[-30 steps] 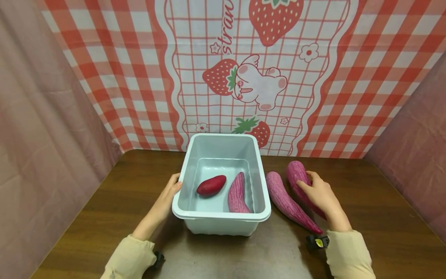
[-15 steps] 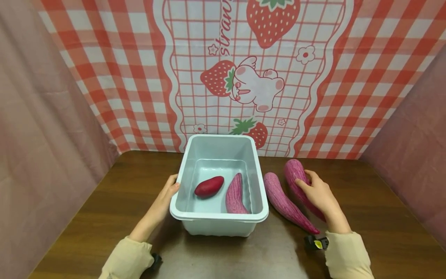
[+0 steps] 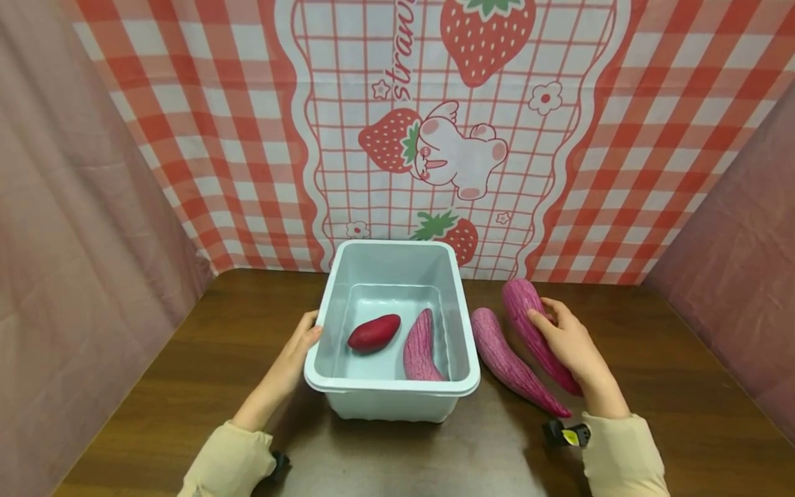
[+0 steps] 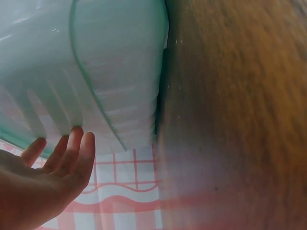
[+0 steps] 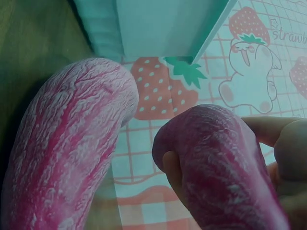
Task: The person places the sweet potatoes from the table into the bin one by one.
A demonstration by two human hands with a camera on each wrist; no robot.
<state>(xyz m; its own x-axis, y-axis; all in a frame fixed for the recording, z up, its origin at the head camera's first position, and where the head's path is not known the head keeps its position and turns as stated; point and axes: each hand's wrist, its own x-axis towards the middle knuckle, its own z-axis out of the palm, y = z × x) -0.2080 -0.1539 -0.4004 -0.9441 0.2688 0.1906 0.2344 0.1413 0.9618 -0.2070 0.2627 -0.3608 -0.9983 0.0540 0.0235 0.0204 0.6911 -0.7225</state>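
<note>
A pale grey-blue plastic bin (image 3: 391, 407) stands mid-table. In it lie a dark red sweet potato (image 3: 374, 333) and a striped pink-purple eggplant (image 3: 421, 351). My left hand (image 3: 300, 345) rests against the bin's left side; the left wrist view shows its fingers (image 4: 72, 155) fairly straight, tips at the outer wall. Right of the bin, my right hand (image 3: 574, 342) grips a second long eggplant (image 3: 520, 298), fingers and thumb around it; the right wrist view shows its blunt end (image 5: 211, 124) raised. A third eggplant (image 3: 506, 359) lies between it and the bin.
The wooden table (image 3: 186, 386) carries everything. A red checked cloth with strawberries (image 3: 491, 41) hangs right behind the bin. Pinkish curtains (image 3: 81, 241) close off both sides.
The gripped eggplant's blunt end has risen a little and shifted left, with my right hand moving along slightly. The left hand and the bin keep their places.
</note>
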